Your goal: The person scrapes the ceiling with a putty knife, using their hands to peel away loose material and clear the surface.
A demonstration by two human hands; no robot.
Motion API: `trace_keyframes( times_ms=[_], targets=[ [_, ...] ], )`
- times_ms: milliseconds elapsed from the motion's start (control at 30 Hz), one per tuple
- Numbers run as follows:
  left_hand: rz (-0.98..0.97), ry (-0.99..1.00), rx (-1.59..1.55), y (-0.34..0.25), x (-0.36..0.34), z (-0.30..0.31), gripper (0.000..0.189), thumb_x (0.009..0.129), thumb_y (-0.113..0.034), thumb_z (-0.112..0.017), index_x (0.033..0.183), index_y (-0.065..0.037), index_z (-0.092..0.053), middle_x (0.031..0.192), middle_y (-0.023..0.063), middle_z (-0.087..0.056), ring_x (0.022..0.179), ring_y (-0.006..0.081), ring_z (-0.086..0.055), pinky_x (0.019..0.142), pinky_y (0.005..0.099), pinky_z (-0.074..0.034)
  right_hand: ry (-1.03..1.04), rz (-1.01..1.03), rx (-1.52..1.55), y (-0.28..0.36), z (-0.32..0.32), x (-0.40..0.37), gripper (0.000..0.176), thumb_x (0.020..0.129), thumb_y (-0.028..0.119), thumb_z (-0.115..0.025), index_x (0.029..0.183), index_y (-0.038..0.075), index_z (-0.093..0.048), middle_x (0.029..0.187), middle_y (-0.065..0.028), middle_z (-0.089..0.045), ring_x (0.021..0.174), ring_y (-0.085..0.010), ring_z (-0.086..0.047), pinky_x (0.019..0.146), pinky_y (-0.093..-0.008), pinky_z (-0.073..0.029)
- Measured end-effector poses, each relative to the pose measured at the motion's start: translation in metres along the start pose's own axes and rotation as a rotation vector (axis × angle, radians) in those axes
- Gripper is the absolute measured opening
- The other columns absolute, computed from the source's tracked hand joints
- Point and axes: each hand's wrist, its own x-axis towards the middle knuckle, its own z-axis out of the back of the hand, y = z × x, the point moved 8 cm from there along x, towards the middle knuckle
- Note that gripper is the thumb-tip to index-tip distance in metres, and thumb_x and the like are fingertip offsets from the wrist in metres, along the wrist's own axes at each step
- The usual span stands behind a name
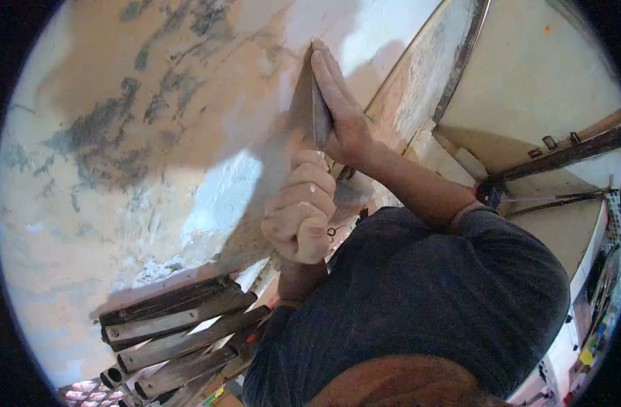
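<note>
On the patchy, worn surface (168, 136), the left hand (300, 207) is closed in a fist around the near end of a flat tool (319, 119). The right hand (344, 125) has its fingers together and extended, touching the tool's far part. To the right, near this hand, runs the surface's long edge; to the left is wide open room. Bars (188, 325) lie at lower left, apart from the tool.

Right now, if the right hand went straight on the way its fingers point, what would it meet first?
The right hand looks free to the picture's top edge, passing over the patchy surface; depth is unclear.
</note>
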Motion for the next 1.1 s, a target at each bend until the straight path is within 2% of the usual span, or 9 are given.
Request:
trace_keyframes(
  times_ms=[400,467,533,567,633,733,933,1033,1100],
  targets=[
    [0.314,-0.129,0.184,0.063,-0.007,0.0,0.019,0.086,-0.005,-0.051,0.067,0.001,-0.049,0.063,0.0083,-0.052,0.069,0.025,-0.054,0.082,0.0443,-0.045,-0.125,0.028,-0.158,-0.048,0.012,0.0,0.085,0.079,0.001,-0.067,0.151,-0.006,-0.022,0.156,-0.03,-0.024,0.145,-0.0449,-0.023,0.119,-0.0475,-0.02],
    [0.025,0.003,0.072,0.058,0.013,-0.008,0.016,0.091,-0.009,-0.054,0.079,0.001,-0.054,0.074,0.012,-0.061,0.075,0.0274,-0.059,0.087,0.0423,-0.046,-0.153,0.068,-0.157,-0.043,0.018,0.005,0.086,0.079,0.002,-0.068,0.151,-0.006,-0.022,0.155,-0.0308,-0.025,0.145,-0.0454,-0.024,0.12,-0.0469,-0.019],
    [0.171,-0.052,0.369,0.041,0.002,-0.008,0.022,0.096,-0.014,-0.054,0.111,0.001,-0.058,0.098,0.0157,-0.065,0.092,0.0231,-0.063,0.097,0.0389,-0.045,-0.047,0.019,-0.099,-0.034,0.014,-0.006,0.084,0.081,0.005,-0.066,0.152,-0.006,-0.021,0.156,-0.0303,-0.022,0.145,-0.0457,-0.022,0.12,-0.0466,-0.017],
    [0.169,-0.05,0.364,0.029,-0.007,-0.009,0.022,0.096,-0.014,-0.054,0.111,0.001,-0.058,0.098,0.0157,-0.065,0.092,0.0231,-0.063,0.097,0.0389,-0.045,0.022,-0.03,-0.082,-0.03,0.011,-0.014,0.083,0.082,0.006,-0.065,0.152,-0.005,-0.021,0.157,-0.0299,-0.02,0.146,-0.0451,-0.02,0.12,-0.047,-0.016],
    [0.677,0.055,0.496,0.049,-0.044,-0.006,0.032,0.094,-0.014,-0.06,0.123,-0.001,-0.058,0.114,0.0174,-0.064,0.097,0.0246,-0.064,0.095,0.0374,-0.047,0.105,-0.021,0.016,-0.02,0.005,-0.032,0.078,0.085,0.01,-0.06,0.152,-0.005,-0.022,0.159,-0.0286,-0.016,0.148,-0.0432,-0.016,0.12,-0.0487,-0.014],
    [0.909,0.007,0.573,0.047,-0.074,0.014,0.041,0.093,-0.015,-0.062,0.131,-0.001,-0.056,0.117,0.0175,-0.065,0.098,0.0252,-0.065,0.092,0.0355,-0.049,0.143,-0.082,0.004,-0.02,-0.005,-0.059,0.077,0.086,0.014,-0.061,0.151,-0.005,-0.025,0.159,-0.0285,-0.017,0.148,-0.0434,-0.016,0.12,-0.0495,-0.014],
    [0.83,-0.209,0.619,0.004,-0.067,0.041,0.03,0.088,-0.014,-0.066,0.112,0.003,-0.067,0.11,0.0206,-0.069,0.1,0.028,-0.068,0.089,0.0364,-0.051,0.184,-0.049,0.047,0.0,-0.024,-0.071,0.075,0.089,0.027,-0.058,0.15,-0.005,-0.027,0.158,-0.0313,-0.016,0.146,-0.0481,-0.017,0.119,-0.0525,-0.017],
    [0.42,-0.175,0.799,-0.011,-0.038,0.034,0.028,0.09,-0.021,-0.067,0.102,0.004,-0.069,0.102,0.0221,-0.069,0.097,0.0295,-0.066,0.084,0.0393,-0.051,0.177,0.026,0.052,0.004,-0.033,-0.068,0.079,0.09,0.033,-0.058,0.15,-0.006,-0.025,0.156,-0.0346,-0.015,0.145,-0.0501,-0.017,0.118,-0.0553,-0.017],
    [0.382,-0.201,0.71,-0.008,-0.039,0.032,0.029,0.091,-0.023,-0.066,0.1,0.004,-0.067,0.1,0.0228,-0.069,0.098,0.0323,-0.065,0.086,0.0413,-0.05,0.081,0.048,0.046,0.002,-0.03,-0.067,0.081,0.09,0.033,-0.058,0.15,-0.007,-0.022,0.156,-0.0356,-0.014,0.145,-0.0523,-0.017,0.117,-0.0575,-0.017]
  ],
)
